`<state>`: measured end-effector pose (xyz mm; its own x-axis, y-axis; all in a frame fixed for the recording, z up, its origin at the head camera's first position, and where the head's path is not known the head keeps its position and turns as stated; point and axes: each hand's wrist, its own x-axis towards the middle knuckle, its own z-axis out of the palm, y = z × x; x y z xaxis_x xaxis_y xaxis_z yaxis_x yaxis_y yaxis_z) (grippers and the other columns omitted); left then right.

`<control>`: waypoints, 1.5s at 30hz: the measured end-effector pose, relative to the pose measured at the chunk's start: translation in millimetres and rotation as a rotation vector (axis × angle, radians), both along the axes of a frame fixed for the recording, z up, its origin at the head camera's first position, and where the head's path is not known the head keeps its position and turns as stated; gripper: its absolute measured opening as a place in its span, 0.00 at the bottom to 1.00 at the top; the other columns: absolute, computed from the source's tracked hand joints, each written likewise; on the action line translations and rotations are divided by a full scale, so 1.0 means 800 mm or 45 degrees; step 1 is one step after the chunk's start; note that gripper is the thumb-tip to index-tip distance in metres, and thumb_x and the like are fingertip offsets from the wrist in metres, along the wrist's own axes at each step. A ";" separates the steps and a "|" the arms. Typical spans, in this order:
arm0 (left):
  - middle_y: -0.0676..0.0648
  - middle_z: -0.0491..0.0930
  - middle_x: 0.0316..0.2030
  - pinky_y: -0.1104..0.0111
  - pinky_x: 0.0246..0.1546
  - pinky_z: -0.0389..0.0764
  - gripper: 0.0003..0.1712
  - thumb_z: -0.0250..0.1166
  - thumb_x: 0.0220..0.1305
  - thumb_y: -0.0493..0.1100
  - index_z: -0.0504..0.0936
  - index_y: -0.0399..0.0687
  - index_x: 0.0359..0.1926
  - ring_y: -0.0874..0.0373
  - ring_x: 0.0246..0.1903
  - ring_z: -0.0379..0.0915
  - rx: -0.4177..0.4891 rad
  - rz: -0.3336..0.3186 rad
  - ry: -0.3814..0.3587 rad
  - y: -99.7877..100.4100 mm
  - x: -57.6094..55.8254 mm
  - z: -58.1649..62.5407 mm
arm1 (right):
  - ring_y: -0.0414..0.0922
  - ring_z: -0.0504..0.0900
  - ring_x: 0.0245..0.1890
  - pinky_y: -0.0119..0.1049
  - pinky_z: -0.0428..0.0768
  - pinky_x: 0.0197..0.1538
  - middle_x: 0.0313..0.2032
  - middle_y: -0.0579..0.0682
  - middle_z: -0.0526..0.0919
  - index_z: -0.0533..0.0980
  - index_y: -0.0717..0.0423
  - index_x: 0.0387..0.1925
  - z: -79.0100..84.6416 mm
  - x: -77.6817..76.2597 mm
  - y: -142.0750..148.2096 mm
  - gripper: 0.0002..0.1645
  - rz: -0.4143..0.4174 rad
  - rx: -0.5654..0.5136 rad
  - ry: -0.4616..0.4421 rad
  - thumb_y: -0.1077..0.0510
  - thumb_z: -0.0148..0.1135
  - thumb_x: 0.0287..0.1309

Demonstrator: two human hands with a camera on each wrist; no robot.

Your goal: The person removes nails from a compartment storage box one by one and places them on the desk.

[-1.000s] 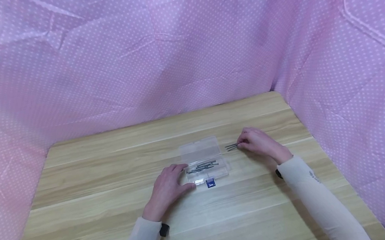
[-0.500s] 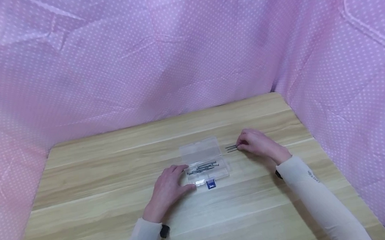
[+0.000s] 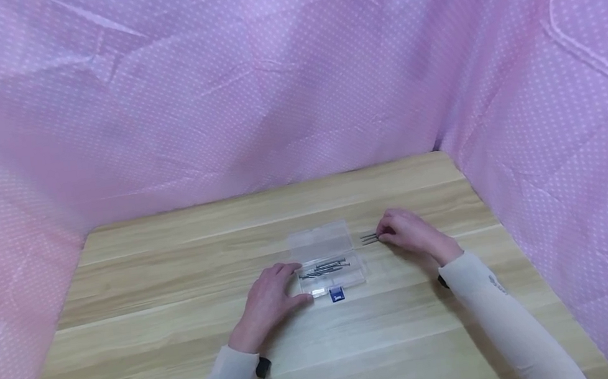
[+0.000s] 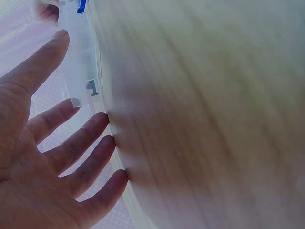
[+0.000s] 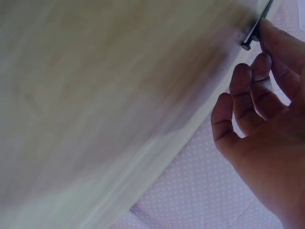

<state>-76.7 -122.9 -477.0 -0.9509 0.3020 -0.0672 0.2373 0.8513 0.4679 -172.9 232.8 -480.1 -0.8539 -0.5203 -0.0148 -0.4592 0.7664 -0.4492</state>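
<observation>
A clear plastic box (image 3: 351, 280) lies on the table with its transparent lid (image 3: 318, 242) folded back away from me. Several dark metal nails (image 3: 325, 268) are inside it. My left hand (image 3: 268, 300) rests at the box's left end, thumb by the front corner and index finger by the rear one. In the left wrist view its fingers (image 4: 93, 160) are spread, tips on the tabletop. To the right of the box, my right hand (image 3: 407, 234) pinches loose nails (image 3: 368, 239) between thumb and fingertips, their points towards the box. Nail heads (image 5: 245, 46) show beside the fingertips in the right wrist view.
A blue label (image 3: 336, 294) sits at the box's front edge, beside a clear latch (image 3: 319, 292). The wood-grain table (image 3: 179, 279) is enclosed on its back and sides by pink dotted cloth (image 3: 187, 103).
The loose nails at my right fingertips have gone from slightly fanned to nearly parallel. My left hand stays at the box. The head view has shifted slightly.
</observation>
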 end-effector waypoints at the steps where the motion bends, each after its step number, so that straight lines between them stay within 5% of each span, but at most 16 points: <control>1: 0.43 0.79 0.61 0.47 0.59 0.77 0.43 0.79 0.54 0.62 0.79 0.49 0.67 0.44 0.60 0.74 0.000 -0.001 -0.002 0.000 0.000 0.000 | 0.50 0.81 0.42 0.53 0.80 0.54 0.38 0.48 0.82 0.86 0.57 0.38 0.000 0.001 0.000 0.03 0.004 0.002 0.007 0.62 0.70 0.63; 16: 0.42 0.79 0.61 0.46 0.60 0.76 0.43 0.78 0.54 0.62 0.78 0.49 0.67 0.43 0.60 0.74 0.010 -0.011 0.009 -0.002 0.001 0.000 | 0.51 0.82 0.42 0.52 0.81 0.53 0.38 0.49 0.83 0.86 0.57 0.39 0.011 0.011 -0.002 0.05 -0.025 -0.076 0.105 0.63 0.72 0.61; 37: 0.43 0.79 0.61 0.46 0.60 0.76 0.41 0.78 0.55 0.61 0.79 0.50 0.66 0.42 0.60 0.74 0.041 -0.035 0.036 -0.006 0.005 0.002 | 0.48 0.80 0.39 0.46 0.82 0.45 0.35 0.47 0.82 0.86 0.56 0.37 0.027 0.052 -0.065 0.07 0.023 -0.245 0.424 0.66 0.75 0.55; 45: 0.43 0.78 0.61 0.47 0.61 0.75 0.42 0.78 0.55 0.62 0.79 0.51 0.67 0.42 0.61 0.73 0.044 -0.035 0.027 -0.007 0.007 0.001 | 0.45 0.80 0.38 0.42 0.81 0.44 0.35 0.45 0.82 0.86 0.55 0.36 0.026 0.062 -0.088 0.07 0.039 -0.296 0.388 0.65 0.76 0.55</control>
